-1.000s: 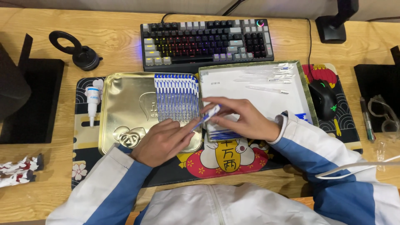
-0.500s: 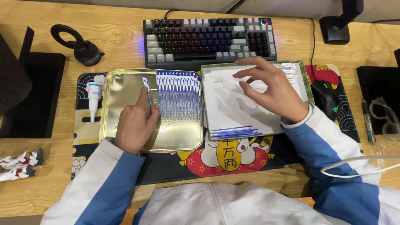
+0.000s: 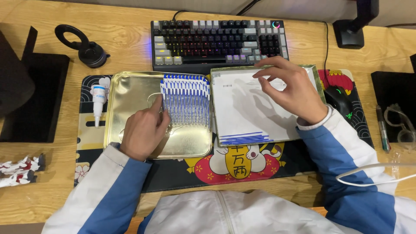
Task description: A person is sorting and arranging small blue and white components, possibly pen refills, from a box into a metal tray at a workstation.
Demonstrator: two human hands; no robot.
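Note:
A gold metal tray (image 3: 113, 91) lies on the desk mat and carries a row of overlapping white packets with blue tops (image 3: 187, 100). My left hand (image 3: 145, 130) rests inside this tray, its fingertips touching the left end of the row and holding nothing. To the right, a second tin (image 3: 321, 82) holds a stack of white sheets with blue edges (image 3: 245, 117). My right hand (image 3: 291, 90) hovers over the stack's far right part, thumb and forefinger curled close together at its surface. Whether they pinch a thin packet is unclear.
A backlit keyboard (image 3: 216, 41) sits behind the trays and a black mouse (image 3: 340, 100) to their right. A small white bottle (image 3: 99, 99) lies left of the gold tray. Also here: a black ring stand (image 3: 85, 47), glasses (image 3: 401, 126), a pen (image 3: 382, 128), a white cable (image 3: 372, 174).
Both hands were together at the seam between the trays with a packet. My left hand has moved left to the row's end. My right hand has moved up and right over the stack.

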